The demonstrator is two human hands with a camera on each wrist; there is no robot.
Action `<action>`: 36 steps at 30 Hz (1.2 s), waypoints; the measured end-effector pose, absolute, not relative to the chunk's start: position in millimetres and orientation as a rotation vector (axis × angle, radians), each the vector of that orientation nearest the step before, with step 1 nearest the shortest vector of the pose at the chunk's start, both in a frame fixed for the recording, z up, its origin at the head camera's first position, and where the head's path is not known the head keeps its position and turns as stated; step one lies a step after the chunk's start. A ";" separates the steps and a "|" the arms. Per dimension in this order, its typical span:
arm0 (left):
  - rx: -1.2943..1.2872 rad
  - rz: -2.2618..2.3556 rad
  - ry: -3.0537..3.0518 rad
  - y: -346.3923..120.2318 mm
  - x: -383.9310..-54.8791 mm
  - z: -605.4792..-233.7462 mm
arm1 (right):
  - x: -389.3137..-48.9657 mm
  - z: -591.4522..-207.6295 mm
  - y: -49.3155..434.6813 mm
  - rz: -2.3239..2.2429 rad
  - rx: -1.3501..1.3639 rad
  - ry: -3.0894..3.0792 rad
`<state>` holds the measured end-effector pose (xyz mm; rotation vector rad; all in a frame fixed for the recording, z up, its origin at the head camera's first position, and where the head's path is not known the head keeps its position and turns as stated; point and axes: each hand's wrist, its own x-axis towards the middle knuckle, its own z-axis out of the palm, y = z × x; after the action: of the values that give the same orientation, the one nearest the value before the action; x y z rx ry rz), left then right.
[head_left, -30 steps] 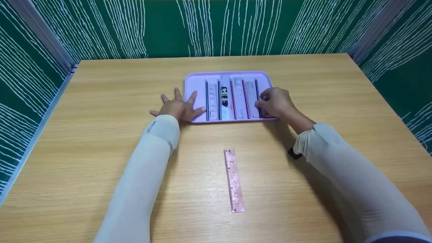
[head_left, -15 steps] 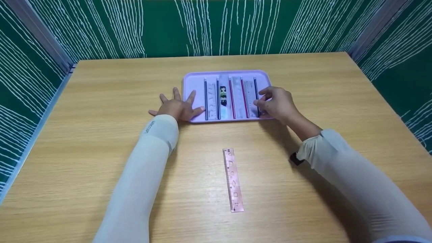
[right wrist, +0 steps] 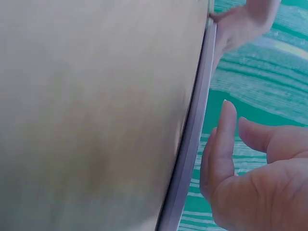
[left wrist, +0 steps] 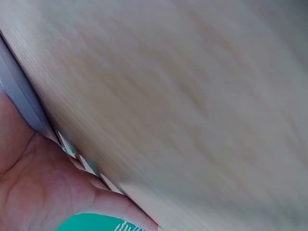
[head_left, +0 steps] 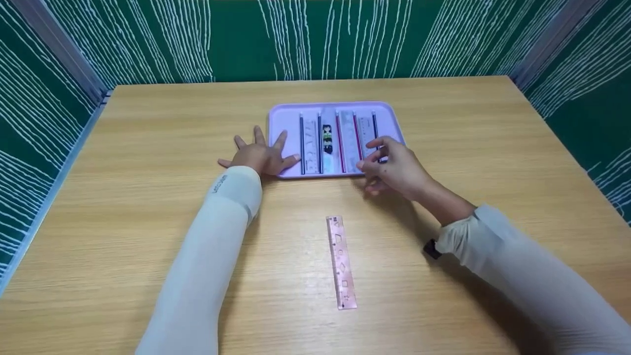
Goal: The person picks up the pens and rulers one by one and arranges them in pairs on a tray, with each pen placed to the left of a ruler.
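A purple tray [head_left: 286,118] lies on the table, holding several pencils and rulers laid side by side. Dark pencils [head_left: 302,143] and red pencils [head_left: 340,143] alternate with clear rulers [head_left: 310,148]; one strip carries cartoon figures [head_left: 328,139]. My left hand [head_left: 263,159] rests with spread fingers across the tray's left edge and the table. Over the tray's front right corner, my right hand [head_left: 398,166] hovers with bent, parted fingers. Nothing is between its thumb and fingers in the right wrist view, where the hand [right wrist: 255,183] is beside the tray rim [right wrist: 190,139].
A pink ruler [head_left: 341,266] with cut-out shapes lies on the wooden table [head_left: 148,197] in front of the tray. Behind the table stands a green wall [head_left: 236,44] with white streaks. A dark band [head_left: 432,249] shows under the right sleeve.
My right hand has moved off the rightmost dark pencil, toward me and slightly left, its fingers parting. My left hand, the tray and the pink ruler have stayed in place.
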<state>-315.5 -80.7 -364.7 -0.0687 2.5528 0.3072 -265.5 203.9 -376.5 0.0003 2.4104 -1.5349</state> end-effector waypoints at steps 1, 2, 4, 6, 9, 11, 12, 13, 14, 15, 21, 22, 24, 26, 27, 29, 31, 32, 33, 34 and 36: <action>-0.069 0.305 2.552 -80.7 -315.4 -364.4 | -262.1 -377.0 202.3 -1.543 -0.022 2.392; -0.070 0.304 2.552 -80.6 -315.1 -363.8 | -258.9 -377.5 200.6 -1.559 -0.044 2.367; -0.072 0.308 2.548 -80.6 -314.9 -363.4 | -252.8 -378.9 197.9 -1.589 -0.088 2.319; -0.073 0.308 2.544 -80.6 -315.0 -363.5 | -247.1 -380.2 195.4 -1.598 -0.124 2.282; -0.083 0.310 2.542 -80.0 -315.6 -363.0 | -240.3 -382.1 192.1 -1.588 -0.171 2.263; -0.089 0.304 2.541 -79.5 -316.4 -362.8 | -236.5 -383.2 190.2 -1.564 -0.194 2.267; -0.091 0.301 2.540 -79.2 -316.7 -362.5 | -234.7 -383.8 189.4 -1.548 -0.206 2.273; -0.093 0.300 2.540 -78.9 -316.8 -362.3 | -233.0 -384.4 188.5 -1.528 -0.217 2.281; -0.094 0.299 2.539 -78.9 -316.9 -362.3 | -231.2 -384.9 187.8 -1.508 -0.226 2.288; -0.094 0.296 2.538 -78.9 -317.0 -362.2 | -229.4 -385.4 187.0 -1.484 -0.239 2.298; -0.082 0.305 2.540 -79.1 -316.2 -362.6 | -219.0 -387.3 182.6 -1.383 -0.329 2.317; -0.081 0.307 2.542 -78.9 -316.1 -362.6 | -217.4 -387.4 181.7 -1.376 -0.342 2.319; -0.081 0.311 2.545 -78.7 -315.5 -361.9 | -214.9 -387.5 180.0 -1.348 -0.377 2.342; -0.082 0.310 2.547 -78.1 -315.2 -361.5 | -212.6 -387.6 178.1 -1.308 -0.415 2.380; -0.084 0.310 2.548 -78.0 -315.3 -361.3 | -211.5 -387.5 177.2 -1.285 -0.432 2.399; -0.090 0.310 2.545 -77.6 -315.0 -360.9 | -209.5 -387.5 175.4 -1.233 -0.460 2.435; -0.093 0.307 2.543 -77.3 -314.4 -360.0 | -206.7 -387.3 173.6 -1.184 -0.473 2.464; -0.094 0.309 2.542 -77.3 -314.0 -359.7 | -205.6 -387.4 173.0 -1.154 -0.484 2.484; -0.093 0.311 2.542 -77.5 -313.8 -359.4 | -204.2 -387.3 172.4 -1.126 -0.496 2.503; -0.093 0.310 2.542 -77.5 -313.6 -359.2 | -202.7 -387.3 171.8 -1.100 -0.508 2.520; -0.085 0.308 2.546 -78.0 -313.6 -359.5 | -199.5 -387.3 170.7 -1.039 -0.548 2.567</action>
<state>-313.6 -78.0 -359.5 -0.0848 2.5456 0.3084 -199.5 170.7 -387.3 -0.5482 2.5671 -1.0390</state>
